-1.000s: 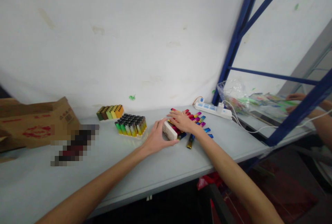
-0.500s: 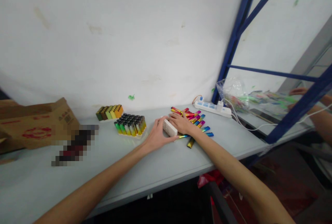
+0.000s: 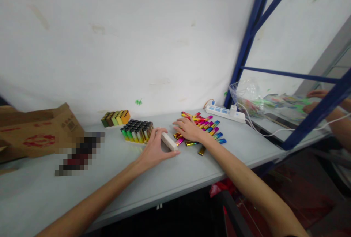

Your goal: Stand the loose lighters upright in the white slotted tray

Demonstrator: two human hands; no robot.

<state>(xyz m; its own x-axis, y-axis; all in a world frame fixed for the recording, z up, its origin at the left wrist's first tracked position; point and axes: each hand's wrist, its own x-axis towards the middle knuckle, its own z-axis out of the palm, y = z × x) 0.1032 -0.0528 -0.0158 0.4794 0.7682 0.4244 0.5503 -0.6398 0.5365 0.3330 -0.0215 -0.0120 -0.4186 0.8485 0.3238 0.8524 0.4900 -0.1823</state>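
Note:
My left hand (image 3: pixel 155 148) grips a narrow white block (image 3: pixel 169 142) by its ends, thumb at the near end and fingers at the far end. The block is tilted slightly above or on the table; I cannot tell which. My right hand (image 3: pixel 188 129), fingers stretched out, rests over the left side of a loose pile of shiny metallic strips (image 3: pixel 210 129) coloured red, gold, pink and blue. Left of my left hand stands a tight group of lighters (image 3: pixel 137 131) with black tops and green-to-yellow bodies.
Near the wall sits a small group of green, brown and yellow lighters (image 3: pixel 115 118). A cardboard box (image 3: pixel 41 131) is at the left, a power strip (image 3: pixel 225 113) behind the pile. A blue metal frame (image 3: pixel 244 46) rises at right; beyond it another person's hands (image 3: pixel 315 101) show.
My left hand has moved left and nearer with the white block, away from the pile. My right hand has shifted slightly left, and more strips show beneath it.

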